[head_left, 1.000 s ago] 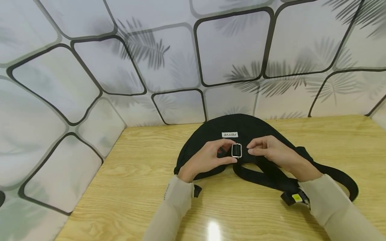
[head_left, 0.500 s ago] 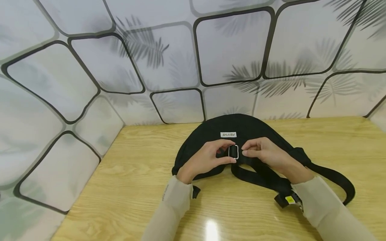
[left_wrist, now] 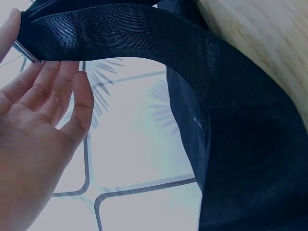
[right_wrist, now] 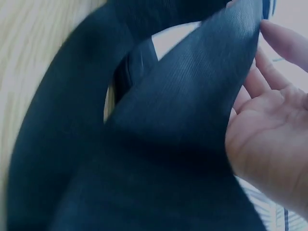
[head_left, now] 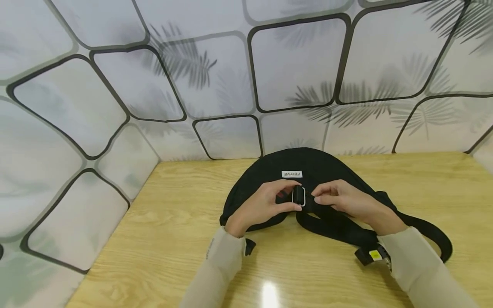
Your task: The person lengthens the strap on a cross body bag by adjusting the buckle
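Note:
A black bag (head_left: 308,160) with a white label (head_left: 292,174) lies on the table. Above it my left hand (head_left: 265,203) pinches a silver rectangular buckle (head_left: 304,197) by its upper and lower edges, between fingers and thumb. Black webbing strap (head_left: 298,194) passes through the buckle frame and bulges up in it. Just right of the buckle, my right hand (head_left: 346,201) pinches the strap (right_wrist: 207,72) between thumb and fingers, as the right wrist view shows. From the buckle the strap (left_wrist: 120,31) arches away in the left wrist view. How it threads inside the buckle is partly hidden.
A strap loop (head_left: 439,231) curves out at the right of the bag. Near my right sleeve lies a black clip with a yellow tag (head_left: 375,255). A strap end (head_left: 250,247) shows by my left sleeve. Behind the wooden table (head_left: 173,209) stands a patterned backdrop (head_left: 215,77).
My right hand has come closer to the buckle, then drawn slightly back. The buckle has shifted a little left, and the strap now bulges more in its frame.

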The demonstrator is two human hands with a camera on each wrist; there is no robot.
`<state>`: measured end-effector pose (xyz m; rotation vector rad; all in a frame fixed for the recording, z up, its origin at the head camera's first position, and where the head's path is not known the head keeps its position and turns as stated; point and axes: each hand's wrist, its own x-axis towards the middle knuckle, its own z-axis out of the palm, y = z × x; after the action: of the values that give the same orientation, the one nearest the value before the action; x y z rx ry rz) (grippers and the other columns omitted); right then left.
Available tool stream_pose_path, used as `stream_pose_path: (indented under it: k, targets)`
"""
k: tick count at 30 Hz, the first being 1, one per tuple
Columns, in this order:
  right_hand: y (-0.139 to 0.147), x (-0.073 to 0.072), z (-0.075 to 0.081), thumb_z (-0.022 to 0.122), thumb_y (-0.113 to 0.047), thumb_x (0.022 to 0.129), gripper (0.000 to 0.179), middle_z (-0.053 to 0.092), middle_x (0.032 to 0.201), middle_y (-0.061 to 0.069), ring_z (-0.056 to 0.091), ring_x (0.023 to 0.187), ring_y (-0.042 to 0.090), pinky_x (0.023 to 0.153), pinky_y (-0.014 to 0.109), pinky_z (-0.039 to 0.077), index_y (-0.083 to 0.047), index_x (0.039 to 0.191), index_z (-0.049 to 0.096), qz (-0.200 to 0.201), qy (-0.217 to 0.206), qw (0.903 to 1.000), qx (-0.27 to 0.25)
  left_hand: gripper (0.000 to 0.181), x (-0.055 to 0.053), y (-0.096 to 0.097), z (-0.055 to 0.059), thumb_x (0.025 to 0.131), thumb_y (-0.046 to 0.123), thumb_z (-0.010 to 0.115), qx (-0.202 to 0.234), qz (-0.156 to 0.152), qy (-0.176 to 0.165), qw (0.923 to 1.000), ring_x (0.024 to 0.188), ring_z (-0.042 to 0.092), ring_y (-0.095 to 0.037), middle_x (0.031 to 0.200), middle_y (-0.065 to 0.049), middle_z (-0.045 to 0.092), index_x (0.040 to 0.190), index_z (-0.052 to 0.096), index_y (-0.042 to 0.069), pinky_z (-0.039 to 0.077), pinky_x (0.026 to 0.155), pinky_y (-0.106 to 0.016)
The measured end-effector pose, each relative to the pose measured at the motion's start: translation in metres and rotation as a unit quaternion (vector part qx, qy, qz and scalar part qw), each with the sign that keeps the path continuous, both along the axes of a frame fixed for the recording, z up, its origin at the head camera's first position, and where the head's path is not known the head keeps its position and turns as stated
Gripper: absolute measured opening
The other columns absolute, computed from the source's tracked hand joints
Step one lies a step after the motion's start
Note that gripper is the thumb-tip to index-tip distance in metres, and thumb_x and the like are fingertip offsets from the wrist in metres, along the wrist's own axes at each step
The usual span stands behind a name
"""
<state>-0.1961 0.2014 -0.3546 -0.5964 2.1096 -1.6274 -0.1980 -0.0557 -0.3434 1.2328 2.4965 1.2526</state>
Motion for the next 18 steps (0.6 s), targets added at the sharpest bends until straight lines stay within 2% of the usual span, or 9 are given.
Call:
stream_pose_path:
  k: [2,5,9,12,18]
  targets:
    - [0.003,0.000,-0.002,0.058,-0.006,0.102,0.018,0.047,0.062,-0.008,0.027,0.048,0.007,0.046,0.027,0.025,0.011,0.104,0.064,0.000,0.008,1.0000,0.000,0.050,0.000,0.001,0.000,0.094,0.016,0.076,-0.004,0.002,0.000,1.0000,0.106,0.060,-0.018,0.119,-0.008,0.066,0.138,0.059,0.000,0.049,0.092,-0.027]
    - [0.002,0.000,-0.004,0.059,-0.005,0.101,0.016,0.050,0.064,-0.007,0.031,0.051,0.009,0.048,0.029,0.026,0.011,0.102,0.064,-0.007,0.016,0.9997,-0.016,0.049,0.000,0.002,-0.002,0.094,0.015,0.076,-0.005,0.005,0.005,1.0000,0.107,0.060,-0.019,0.120,-0.008,0.066,0.138,0.059,0.001,0.048,0.092,-0.026]
    - [-0.005,0.004,-0.006,0.058,-0.004,0.101,0.015,0.062,0.074,-0.003,0.048,0.066,0.011,0.060,0.026,0.040,0.009,0.102,0.066,-0.022,0.016,0.9989,-0.039,0.048,-0.001,0.002,-0.002,0.093,0.015,0.077,-0.005,0.008,0.003,1.0000,0.105,0.061,-0.017,0.118,-0.007,0.066,0.137,0.060,0.002,0.048,0.091,-0.025]
    - [-0.009,0.006,-0.005,0.058,-0.002,0.101,0.013,0.065,0.079,-0.002,0.055,0.073,0.012,0.068,0.025,0.047,0.006,0.101,0.068,-0.032,0.027,0.9975,-0.057,0.049,-0.001,0.002,-0.002,0.093,0.015,0.076,-0.002,0.004,-0.007,1.0000,0.103,0.061,-0.017,0.115,-0.007,0.067,0.137,0.059,0.001,0.049,0.089,-0.025]
    - [-0.017,0.010,-0.002,0.057,0.000,0.102,0.014,0.065,0.080,-0.004,0.052,0.073,0.011,0.067,0.025,0.043,-0.001,0.098,0.071,-0.042,0.036,0.9954,-0.078,0.049,0.000,0.004,-0.004,0.094,0.013,0.076,0.009,-0.014,-0.024,0.9996,0.103,0.062,-0.020,0.112,-0.010,0.067,0.137,0.058,-0.001,0.049,0.090,-0.027]
